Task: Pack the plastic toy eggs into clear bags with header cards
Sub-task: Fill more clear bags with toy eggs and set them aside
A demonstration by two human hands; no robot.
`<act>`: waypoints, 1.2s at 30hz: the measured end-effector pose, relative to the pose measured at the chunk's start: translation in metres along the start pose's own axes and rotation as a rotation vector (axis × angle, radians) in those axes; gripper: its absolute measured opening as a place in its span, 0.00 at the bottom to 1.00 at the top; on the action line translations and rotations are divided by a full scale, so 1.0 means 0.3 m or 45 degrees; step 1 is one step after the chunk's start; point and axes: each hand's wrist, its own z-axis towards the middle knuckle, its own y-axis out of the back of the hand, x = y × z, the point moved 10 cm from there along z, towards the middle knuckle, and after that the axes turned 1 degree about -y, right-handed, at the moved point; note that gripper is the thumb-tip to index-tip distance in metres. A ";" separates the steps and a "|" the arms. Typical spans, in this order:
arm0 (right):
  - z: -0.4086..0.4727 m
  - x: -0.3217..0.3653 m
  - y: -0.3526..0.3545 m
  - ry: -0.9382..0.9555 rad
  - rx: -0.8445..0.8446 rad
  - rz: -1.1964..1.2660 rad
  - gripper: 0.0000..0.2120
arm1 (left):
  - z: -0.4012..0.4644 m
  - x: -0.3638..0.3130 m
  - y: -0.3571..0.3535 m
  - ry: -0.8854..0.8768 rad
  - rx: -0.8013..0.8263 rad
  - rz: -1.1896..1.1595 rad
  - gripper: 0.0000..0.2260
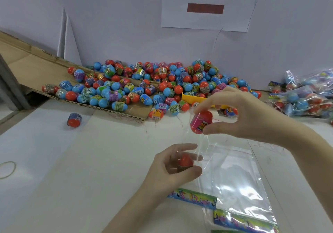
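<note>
two eggs are held above the white table [54, 160]. one egg with a pink label [201, 122] is pinched by the right hand [246, 113] between thumb and fingertips, at the mouth of a clear bag [232, 175]. a second red egg [185, 160], already inside the bag, is gripped through the film by the curled fingers of the left hand [173, 168]. the rest of the bag is spread towards the near right corner of the table, where header cards [193, 197] are laid at the near edge. a heap of red and blue eggs [144, 85] is piled along the far edge, partly on a cardboard sheet [36, 65]. one stray egg [74, 119] is set apart near the left edge. filled bags [306, 95] are stacked at the far right corner.
</note>
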 end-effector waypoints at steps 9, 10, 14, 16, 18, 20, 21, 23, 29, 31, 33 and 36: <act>-0.035 -0.028 -0.073 -0.051 0.334 -0.007 0.17 | 0.000 -0.004 -0.005 0.012 0.037 -0.065 0.16; -0.038 -0.029 -0.074 -0.046 0.350 0.005 0.18 | 0.001 -0.007 -0.004 0.008 0.035 -0.067 0.16; -0.040 -0.030 -0.088 -0.039 0.389 0.009 0.19 | 0.000 -0.009 -0.001 -0.004 0.018 -0.060 0.15; -0.039 -0.027 -0.098 -0.020 0.394 -0.004 0.22 | -0.001 -0.005 -0.005 0.000 0.024 -0.047 0.16; -0.037 -0.029 -0.103 -0.021 0.384 -0.035 0.23 | -0.002 -0.003 -0.007 0.004 0.030 -0.044 0.16; -0.027 -0.034 -0.091 -0.033 0.322 -0.029 0.23 | -0.001 -0.004 -0.007 0.001 0.031 -0.051 0.16; -0.021 -0.039 -0.080 -0.051 0.276 -0.006 0.21 | -0.001 -0.005 -0.008 0.000 0.030 -0.053 0.16; -0.014 -0.053 -0.065 -0.101 0.198 0.037 0.16 | -0.002 -0.008 -0.010 0.001 0.033 -0.046 0.15; -0.018 -0.050 -0.084 -0.056 0.200 0.091 0.17 | 0.000 -0.009 -0.011 0.009 0.032 -0.073 0.16; -0.021 -0.048 -0.113 -0.058 0.288 0.116 0.19 | 0.000 -0.008 -0.014 0.009 0.039 -0.083 0.17; -0.027 -0.035 -0.143 -0.016 0.381 0.089 0.21 | -0.002 -0.008 -0.017 0.011 0.047 -0.092 0.17; -0.038 -0.023 -0.177 0.031 0.450 -0.023 0.23 | -0.002 -0.015 -0.023 -0.015 0.079 -0.102 0.17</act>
